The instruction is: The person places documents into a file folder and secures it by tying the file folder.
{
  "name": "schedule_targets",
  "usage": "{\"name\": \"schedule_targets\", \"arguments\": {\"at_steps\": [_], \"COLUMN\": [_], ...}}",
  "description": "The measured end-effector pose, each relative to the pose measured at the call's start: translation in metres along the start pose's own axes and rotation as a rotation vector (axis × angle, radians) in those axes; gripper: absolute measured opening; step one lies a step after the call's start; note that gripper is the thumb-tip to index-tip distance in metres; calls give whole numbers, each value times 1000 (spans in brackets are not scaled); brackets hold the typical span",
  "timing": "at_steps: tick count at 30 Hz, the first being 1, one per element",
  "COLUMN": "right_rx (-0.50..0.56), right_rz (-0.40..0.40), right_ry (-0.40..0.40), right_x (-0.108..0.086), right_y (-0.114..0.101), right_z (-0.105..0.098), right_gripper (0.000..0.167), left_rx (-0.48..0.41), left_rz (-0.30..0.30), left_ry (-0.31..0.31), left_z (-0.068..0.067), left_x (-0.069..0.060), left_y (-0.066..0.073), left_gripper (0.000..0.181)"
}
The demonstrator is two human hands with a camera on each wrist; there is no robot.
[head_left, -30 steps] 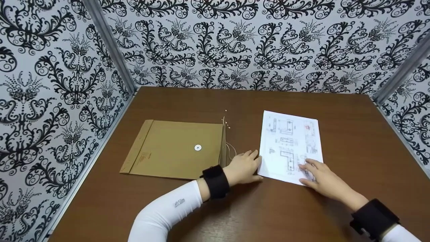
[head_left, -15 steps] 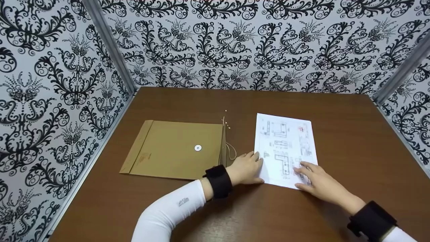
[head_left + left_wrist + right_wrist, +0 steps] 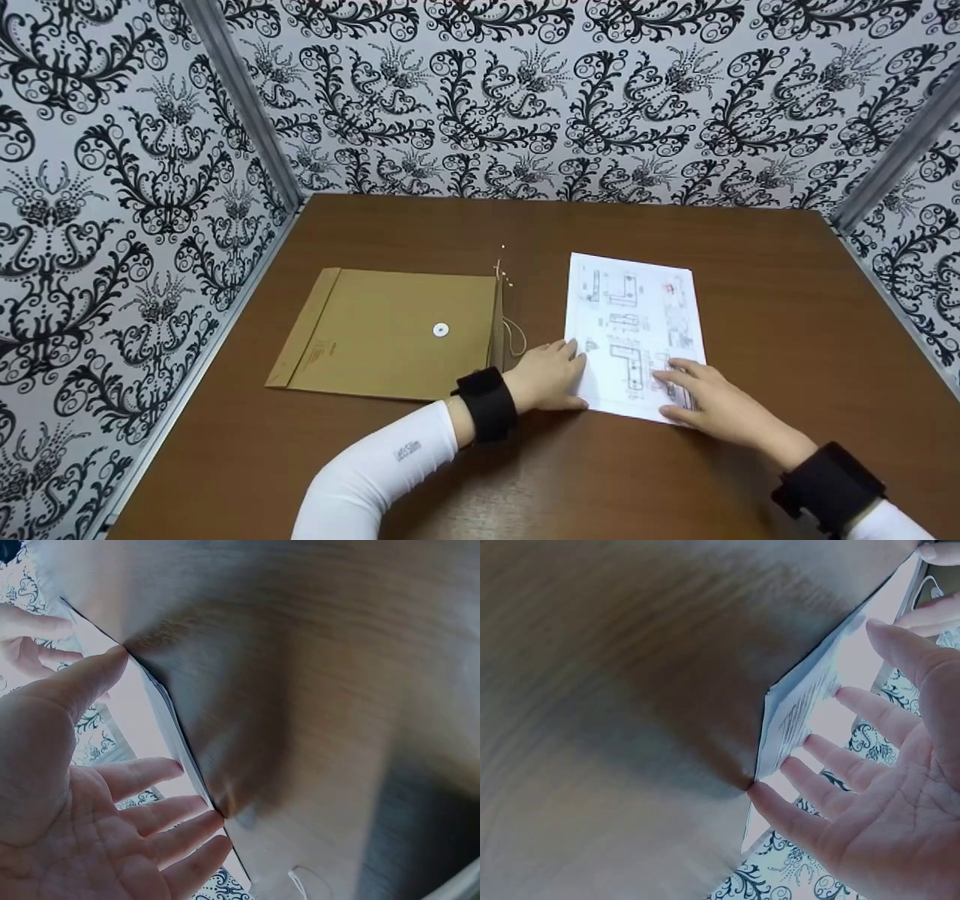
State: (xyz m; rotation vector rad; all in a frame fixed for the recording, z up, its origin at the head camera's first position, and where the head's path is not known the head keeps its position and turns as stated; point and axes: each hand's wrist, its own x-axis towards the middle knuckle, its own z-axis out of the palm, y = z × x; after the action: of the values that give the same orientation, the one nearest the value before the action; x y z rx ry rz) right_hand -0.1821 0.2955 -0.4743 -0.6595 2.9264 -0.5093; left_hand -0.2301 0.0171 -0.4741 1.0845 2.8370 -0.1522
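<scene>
A stack of white paper sheets (image 3: 630, 322) printed with technical drawings lies on the brown table, right of centre. At its lower left edge is my left hand (image 3: 549, 376); in the left wrist view the thumb and spread fingers (image 3: 172, 829) touch the paper's edge. Over the lower right corner of the sheets rests my right hand (image 3: 716, 397), and in the right wrist view its extended fingertips (image 3: 754, 791) meet the paper. To the left lies a brown string-tie envelope (image 3: 390, 330) with a white button (image 3: 441, 329), its open side toward the sheets.
A pale string (image 3: 517, 337) loops out from the envelope's right side onto the table (image 3: 570, 480). Patterned black-and-white walls (image 3: 495, 97) stand behind and at both sides, with grey posts (image 3: 247, 105) at the corners.
The sheets have slid left and slightly toward me, with the right hand moving along. My left hand has shifted only a little. The envelope has stayed where it was.
</scene>
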Motion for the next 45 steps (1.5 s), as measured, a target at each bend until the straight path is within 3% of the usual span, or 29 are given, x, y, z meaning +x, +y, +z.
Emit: {"name": "schedule_targets", "arguments": {"at_steps": [13, 21, 26, 38, 45], "right_rx": [164, 316, 357, 464, 634], "right_rz": [73, 163, 196, 228, 293], "right_ry": [62, 21, 9, 56, 21], "right_x": [16, 25, 31, 41, 47], "right_y": [13, 19, 21, 23, 28], "right_z": [-10, -15, -16, -19, -21], "right_gripper": [60, 67, 69, 64, 69], "left_rx": [9, 21, 25, 21, -5], "left_rz": [-24, -67, -90, -103, -107], "left_ry": [27, 2, 9, 40, 34], "left_z": [-3, -3, -1, 5, 6], "left_x": [-14, -22, -26, -36, -36], "left_y": [3, 6, 8, 9, 8], "left_gripper": [75, 78, 79, 81, 81]}}
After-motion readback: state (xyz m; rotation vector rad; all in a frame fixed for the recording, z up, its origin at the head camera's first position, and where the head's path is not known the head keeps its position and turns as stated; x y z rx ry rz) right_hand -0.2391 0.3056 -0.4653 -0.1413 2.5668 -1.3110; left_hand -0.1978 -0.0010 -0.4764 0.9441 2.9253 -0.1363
